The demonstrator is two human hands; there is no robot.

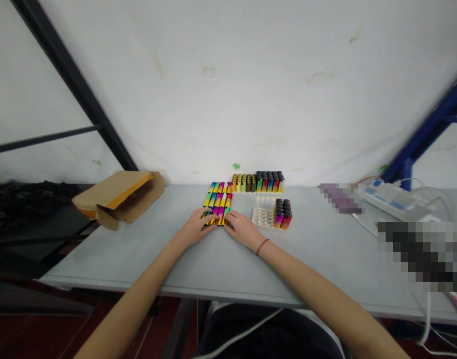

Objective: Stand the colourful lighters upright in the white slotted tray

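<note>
A block of rainbow-coloured lighters [218, 201] lies flat on the grey table [138, 249]. My left hand [197, 227] rests at the block's near left end, fingers curled over the nearest lighters. My right hand [243, 229] touches the near right end, its fingers bent against the lighters. A white tray [262, 217] just right of my right hand holds a few upright lighters [283, 213] at its right side. Behind it a full row of upright lighters [258, 182] stands against the wall.
An open cardboard box [118, 197] lies on its side at the table's left end. A white power strip [390, 199] with cables sits at the right, beside blurred-out items. A white wall stands right behind the table.
</note>
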